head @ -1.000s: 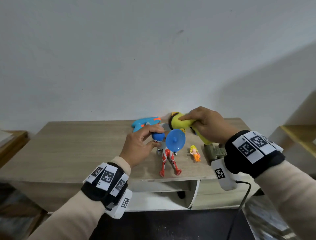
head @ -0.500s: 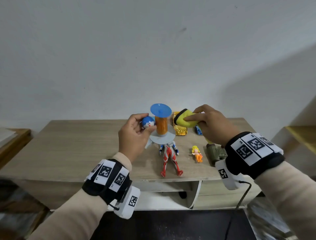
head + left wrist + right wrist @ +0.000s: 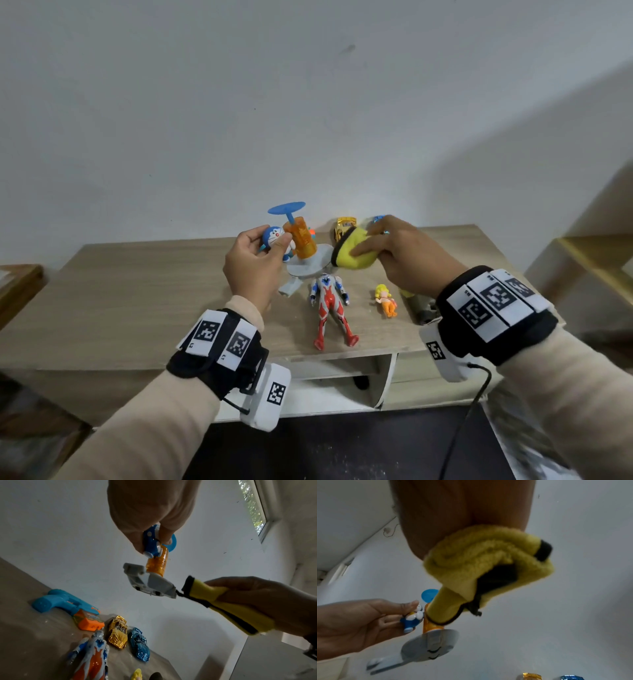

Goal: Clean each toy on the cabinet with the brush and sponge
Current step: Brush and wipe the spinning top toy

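Note:
My left hand (image 3: 255, 262) holds up a toy (image 3: 298, 240) above the cabinet, pinching its small blue cat figure (image 3: 274, 237) (image 3: 151, 540). The toy has an orange column, a blue disc on top and a grey round base (image 3: 430, 645). My right hand (image 3: 394, 253) grips a folded yellow sponge (image 3: 352, 251) (image 3: 223, 604) (image 3: 484, 563) with a black edge. The sponge's black edge sits right next to the grey base in the head view. No brush shows in any view.
On the wooden cabinet (image 3: 137, 291) lie a red and silver hero figure (image 3: 330, 308), a small yellow-haired doll (image 3: 386, 299), a gold car (image 3: 118, 635), a blue car (image 3: 139, 647), a blue and orange water gun (image 3: 68, 607) and a dark green toy (image 3: 419, 305) behind my right wrist.
My left hand has lifted the toy off the cabinet and turned it upright, disc on top. My right hand has brought the sponge down beside its grey base.

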